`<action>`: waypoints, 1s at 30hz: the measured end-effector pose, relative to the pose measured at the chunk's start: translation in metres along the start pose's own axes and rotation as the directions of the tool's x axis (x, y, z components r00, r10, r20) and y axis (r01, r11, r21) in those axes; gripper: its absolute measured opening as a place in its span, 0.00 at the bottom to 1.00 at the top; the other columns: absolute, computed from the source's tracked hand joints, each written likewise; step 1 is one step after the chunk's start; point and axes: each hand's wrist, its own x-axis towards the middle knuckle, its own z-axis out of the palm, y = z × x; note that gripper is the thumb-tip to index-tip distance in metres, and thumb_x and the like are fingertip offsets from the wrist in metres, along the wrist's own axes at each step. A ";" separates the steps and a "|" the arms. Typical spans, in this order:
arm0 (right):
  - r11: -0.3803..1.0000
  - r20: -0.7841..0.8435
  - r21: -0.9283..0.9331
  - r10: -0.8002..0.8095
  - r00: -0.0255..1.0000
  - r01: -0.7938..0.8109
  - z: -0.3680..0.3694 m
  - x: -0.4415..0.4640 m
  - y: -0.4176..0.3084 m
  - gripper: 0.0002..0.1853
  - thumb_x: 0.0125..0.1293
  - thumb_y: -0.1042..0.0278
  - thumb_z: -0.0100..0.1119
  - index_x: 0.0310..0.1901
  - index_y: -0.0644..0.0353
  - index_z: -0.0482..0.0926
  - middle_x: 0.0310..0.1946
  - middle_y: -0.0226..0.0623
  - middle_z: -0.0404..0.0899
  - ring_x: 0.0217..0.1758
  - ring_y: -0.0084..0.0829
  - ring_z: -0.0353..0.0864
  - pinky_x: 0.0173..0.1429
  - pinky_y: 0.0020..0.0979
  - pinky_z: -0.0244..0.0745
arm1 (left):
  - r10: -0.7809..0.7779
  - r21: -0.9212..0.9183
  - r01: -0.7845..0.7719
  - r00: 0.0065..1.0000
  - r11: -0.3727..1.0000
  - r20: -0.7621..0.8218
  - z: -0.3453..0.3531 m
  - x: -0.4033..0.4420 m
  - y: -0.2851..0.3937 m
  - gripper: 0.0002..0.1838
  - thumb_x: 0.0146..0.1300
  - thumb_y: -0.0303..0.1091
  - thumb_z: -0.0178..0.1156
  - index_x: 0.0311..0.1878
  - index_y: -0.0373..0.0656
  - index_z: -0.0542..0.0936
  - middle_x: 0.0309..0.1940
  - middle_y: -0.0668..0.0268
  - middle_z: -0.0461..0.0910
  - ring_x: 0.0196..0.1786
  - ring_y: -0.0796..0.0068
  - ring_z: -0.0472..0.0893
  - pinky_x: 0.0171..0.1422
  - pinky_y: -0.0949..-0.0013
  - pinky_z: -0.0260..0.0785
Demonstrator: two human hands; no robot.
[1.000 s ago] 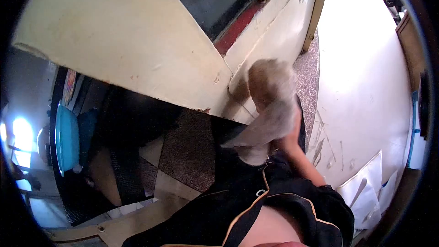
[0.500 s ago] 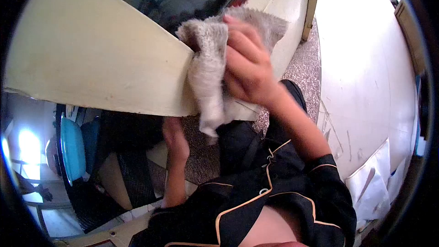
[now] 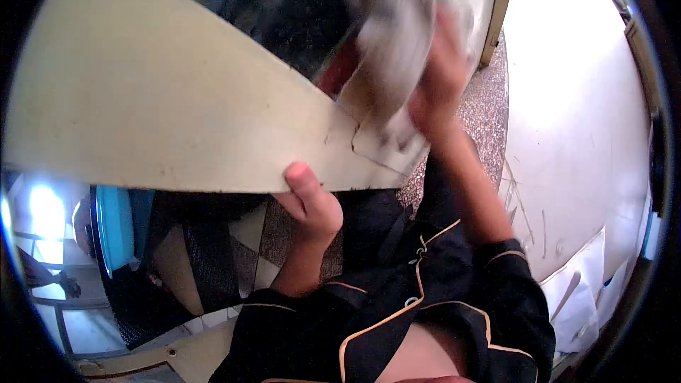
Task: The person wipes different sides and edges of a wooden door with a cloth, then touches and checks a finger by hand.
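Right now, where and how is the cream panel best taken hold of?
Probably by the near edge of the cream panel, coming from the wearer's side: that edge looks free and thin, so the left grip sets its thumb over the face, with fingers beneath. The broad face seems to offer no handhold.

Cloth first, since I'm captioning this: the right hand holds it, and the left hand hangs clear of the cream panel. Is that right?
Not quite: the left hand isn't clear of the cream panel. The head view shows it gripping the panel's edge, thumb on the face. The right hand does hold the cloth.
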 end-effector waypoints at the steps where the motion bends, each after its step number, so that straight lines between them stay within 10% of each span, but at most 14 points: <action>1: 0.993 0.069 0.117 -0.019 0.997 0.011 0.000 -0.003 -0.033 0.15 0.48 0.77 0.59 0.41 0.62 0.81 0.48 0.49 0.77 0.56 0.51 0.75 0.64 0.46 0.69 | -0.029 0.063 0.025 0.997 0.998 0.076 -0.009 -0.007 -0.005 0.40 0.71 0.56 0.43 0.71 0.33 0.46 0.68 0.48 0.55 0.68 0.56 0.62 0.71 0.54 0.55; 4: 0.963 0.143 0.268 -0.032 0.989 -0.008 -0.007 0.001 -0.041 0.12 0.50 0.74 0.58 0.38 0.63 0.80 0.49 0.49 0.77 0.55 0.52 0.75 0.65 0.49 0.68 | 0.180 -0.214 -0.178 0.984 0.960 -0.013 0.000 0.001 -0.022 0.47 0.67 0.67 0.39 0.72 0.34 0.46 0.70 0.47 0.52 0.70 0.53 0.60 0.71 0.51 0.55; 6: 0.983 0.203 -0.006 -0.177 0.963 0.181 -0.021 0.007 -0.004 0.13 0.52 0.74 0.59 0.41 0.64 0.80 0.49 0.49 0.77 0.54 0.51 0.75 0.64 0.46 0.68 | 0.033 -0.011 -0.034 0.995 0.999 -0.098 0.004 -0.011 -0.024 0.47 0.67 0.67 0.40 0.71 0.32 0.47 0.68 0.46 0.54 0.68 0.53 0.62 0.70 0.53 0.56; 9: 0.981 0.172 0.151 0.095 0.981 -0.121 -0.033 0.028 -0.006 0.16 0.52 0.78 0.58 0.45 0.65 0.80 0.49 0.49 0.76 0.57 0.48 0.73 0.64 0.38 0.65 | 0.046 0.072 -0.035 0.987 0.997 -0.153 -0.011 -0.020 -0.050 0.45 0.68 0.63 0.43 0.68 0.27 0.51 0.63 0.46 0.60 0.61 0.56 0.69 0.66 0.58 0.61; 30: 0.969 0.468 0.123 0.131 0.874 -0.212 -0.072 0.020 -0.060 0.11 0.54 0.74 0.60 0.40 0.65 0.80 0.42 0.46 0.77 0.48 0.43 0.75 0.55 0.36 0.67 | 0.057 0.152 -0.028 0.980 0.988 -0.189 -0.026 -0.044 -0.076 0.43 0.71 0.61 0.38 0.66 0.23 0.55 0.64 0.47 0.60 0.62 0.58 0.68 0.67 0.61 0.61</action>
